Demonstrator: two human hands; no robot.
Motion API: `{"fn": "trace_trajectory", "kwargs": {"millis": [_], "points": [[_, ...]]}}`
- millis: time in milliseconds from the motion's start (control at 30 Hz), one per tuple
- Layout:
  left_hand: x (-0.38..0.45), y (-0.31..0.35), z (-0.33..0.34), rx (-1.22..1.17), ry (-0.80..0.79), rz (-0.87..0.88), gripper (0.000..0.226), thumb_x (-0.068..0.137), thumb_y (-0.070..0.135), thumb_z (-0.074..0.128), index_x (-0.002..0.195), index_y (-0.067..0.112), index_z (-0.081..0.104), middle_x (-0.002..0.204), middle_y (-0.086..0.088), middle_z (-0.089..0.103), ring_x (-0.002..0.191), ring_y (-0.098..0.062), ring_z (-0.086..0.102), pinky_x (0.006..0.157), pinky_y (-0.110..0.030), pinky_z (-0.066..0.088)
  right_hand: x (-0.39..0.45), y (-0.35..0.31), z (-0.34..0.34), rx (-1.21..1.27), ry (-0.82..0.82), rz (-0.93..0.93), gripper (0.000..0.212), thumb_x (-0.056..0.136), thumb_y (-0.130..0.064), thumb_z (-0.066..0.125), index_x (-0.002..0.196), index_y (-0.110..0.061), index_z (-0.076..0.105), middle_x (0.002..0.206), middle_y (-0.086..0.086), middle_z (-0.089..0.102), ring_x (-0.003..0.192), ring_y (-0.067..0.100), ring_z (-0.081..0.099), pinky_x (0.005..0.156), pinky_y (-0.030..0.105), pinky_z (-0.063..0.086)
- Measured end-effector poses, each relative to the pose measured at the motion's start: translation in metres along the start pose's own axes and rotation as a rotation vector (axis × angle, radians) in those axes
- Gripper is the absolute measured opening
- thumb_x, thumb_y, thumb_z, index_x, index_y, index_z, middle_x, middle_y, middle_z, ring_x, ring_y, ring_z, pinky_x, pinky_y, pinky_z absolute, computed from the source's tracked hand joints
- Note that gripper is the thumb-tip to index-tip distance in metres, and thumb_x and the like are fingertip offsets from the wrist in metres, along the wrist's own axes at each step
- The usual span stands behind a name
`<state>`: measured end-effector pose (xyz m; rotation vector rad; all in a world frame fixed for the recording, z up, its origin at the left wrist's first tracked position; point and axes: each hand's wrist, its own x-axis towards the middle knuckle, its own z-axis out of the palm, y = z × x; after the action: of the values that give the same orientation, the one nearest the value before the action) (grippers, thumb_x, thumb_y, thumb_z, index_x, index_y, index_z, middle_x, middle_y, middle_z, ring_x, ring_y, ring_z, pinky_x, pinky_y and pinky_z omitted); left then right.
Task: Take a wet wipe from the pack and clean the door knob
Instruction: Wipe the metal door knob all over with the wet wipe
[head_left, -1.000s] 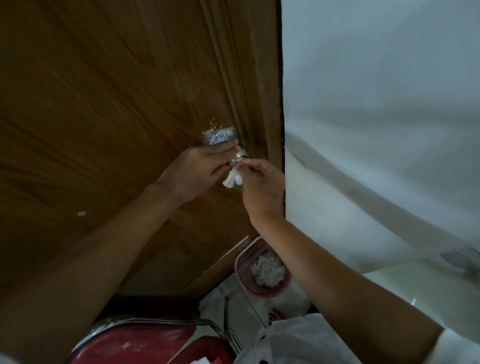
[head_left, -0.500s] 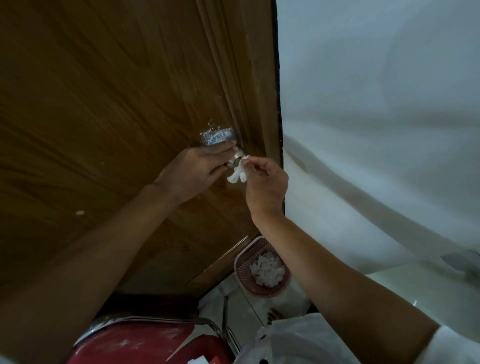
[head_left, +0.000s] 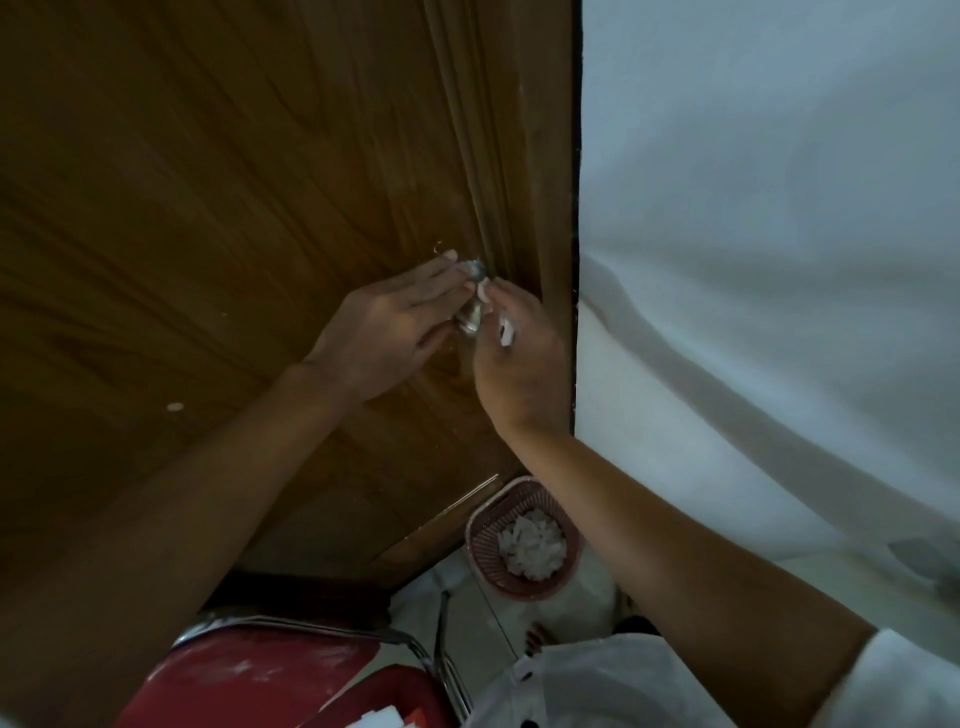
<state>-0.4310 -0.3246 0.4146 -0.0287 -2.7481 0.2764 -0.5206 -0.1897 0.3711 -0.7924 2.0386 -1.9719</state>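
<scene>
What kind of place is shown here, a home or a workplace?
Probably a home interior: a wooden door with a metal knob, a plain white wall, and a small pink basket on the tiled floor.

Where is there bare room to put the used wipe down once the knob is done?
Crowded at the door knob: the left hand and right hand, which pinches the wipe, close in on it. The pink basket already holds white wads. Bare patch: pale floor between the basket and the red chair.
</scene>
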Motion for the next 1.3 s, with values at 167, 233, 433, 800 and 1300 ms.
{"fn": "trace_trajectory", "kwargs": {"millis": [167,233,433,800,1300], "points": [[-0.006,-0.003,-0.004,0.311,0.056,-0.009,0.04,0.101,0.011,0.06,0.14,0.003,0.056,0.154,-0.017,0.045,0.148,-0.036,0.033,0.12,-0.058,0.026,0.01,0.007,0.001,-0.156,-0.157,-0.166,0.035,0.106,-0.009,0.042,0.137,-0.009,0.058,0.14,0.008,0.059,0.128,0.017,0.056,0.101,0.017,0.049],[-0.012,-0.005,-0.005,0.413,0.056,-0.045,0.043,0.102,0.011,0.058,0.144,0.004,0.051,0.158,-0.016,0.038,0.15,-0.035,0.028,0.122,-0.059,0.019,0.022,0.005,0.001,-0.206,-0.178,-0.048,0.035,0.107,-0.014,0.039,0.136,-0.011,0.058,0.136,0.01,0.061,0.122,0.02,0.058,0.095,0.024,0.053],[-0.023,-0.009,-0.004,0.562,0.009,-0.095,0.048,0.106,0.016,0.049,0.153,0.009,0.039,0.166,-0.011,0.023,0.154,-0.032,0.018,0.124,-0.053,0.002,0.024,0.006,0.004,-0.379,-0.143,-0.231,0.031,0.101,-0.019,0.048,0.122,-0.012,0.069,0.129,0.004,0.066,0.12,0.019,0.053,0.098,0.027,0.047],[-0.017,-0.006,-0.004,0.565,0.011,-0.116,0.047,0.104,0.017,0.049,0.15,0.01,0.044,0.164,-0.009,0.028,0.153,-0.03,0.021,0.124,-0.053,0.008,0.025,0.005,0.023,-0.058,-0.023,-0.033,0.008,0.094,-0.019,0.066,0.101,-0.014,0.066,0.097,-0.003,0.066,0.084,0.002,0.06,0.07,0.008,0.047],[-0.019,-0.011,-0.002,0.58,0.03,-0.102,0.047,0.108,0.018,0.04,0.154,0.011,0.039,0.164,-0.008,0.028,0.153,-0.029,0.022,0.124,-0.048,0.005,0.036,-0.003,0.033,0.197,0.057,0.471,0.012,0.091,-0.02,0.067,0.103,-0.016,0.066,0.093,-0.008,0.063,0.081,0.001,0.059,0.06,0.008,0.044]]}}
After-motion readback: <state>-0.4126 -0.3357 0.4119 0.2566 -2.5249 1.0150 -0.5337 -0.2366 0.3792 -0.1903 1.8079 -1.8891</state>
